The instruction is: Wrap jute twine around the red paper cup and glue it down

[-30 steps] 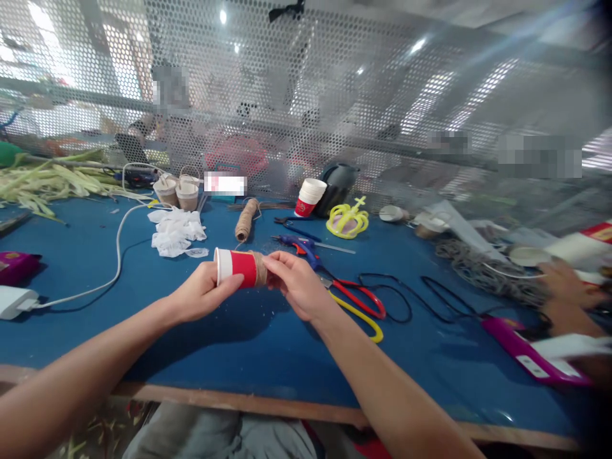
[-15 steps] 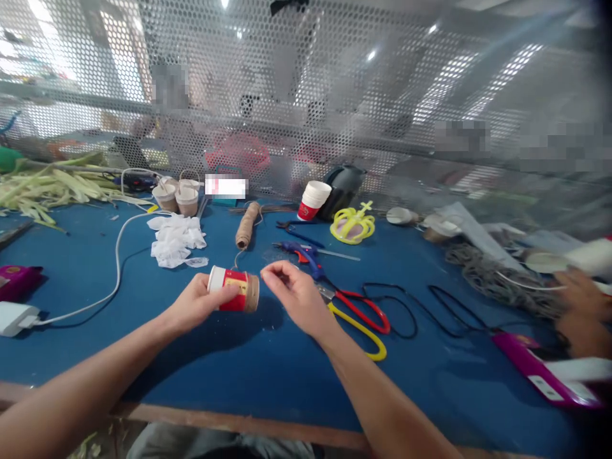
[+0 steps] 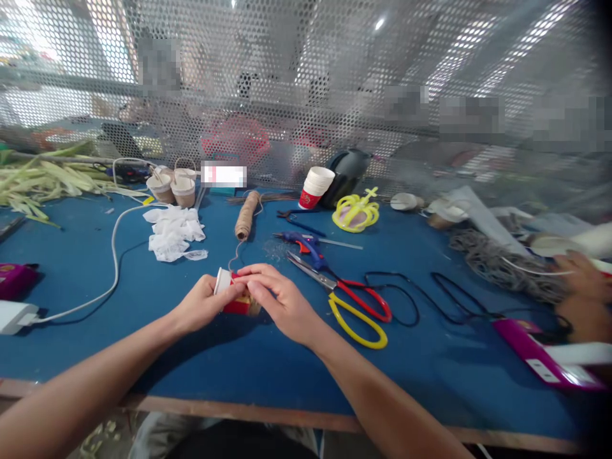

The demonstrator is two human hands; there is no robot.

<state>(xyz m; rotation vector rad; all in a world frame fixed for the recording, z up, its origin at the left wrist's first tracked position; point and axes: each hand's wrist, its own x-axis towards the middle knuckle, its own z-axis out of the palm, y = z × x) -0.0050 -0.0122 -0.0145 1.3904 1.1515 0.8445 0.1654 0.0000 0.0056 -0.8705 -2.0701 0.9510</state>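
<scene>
A red and white paper cup (image 3: 236, 306) lies on its side above the blue table, its far end wrapped in brown twine. My left hand (image 3: 203, 303) is closed round its white-rimmed end. My right hand (image 3: 282, 299) reaches over the cup, fingers together on the twine near its top and partly covering the wrapped end. From there the strand runs up to a twine spool (image 3: 247, 217). Right of my hands lie open scissors (image 3: 356, 312) with red and yellow handles and a blue glue gun (image 3: 306, 247).
Behind are stacked cups (image 3: 316, 187), a yellow crown (image 3: 356, 213), pliers (image 3: 301, 221) and crumpled white cloth (image 3: 174, 233). White cable (image 3: 115, 255) crosses the left side. At right are grey cord (image 3: 507, 264), a purple power strip (image 3: 540, 357) and another person's hand (image 3: 581, 299).
My right hand has moved left from beside the cup's wrapped end onto the cup, touching it near my left thumb. The view has tilted slightly down.
</scene>
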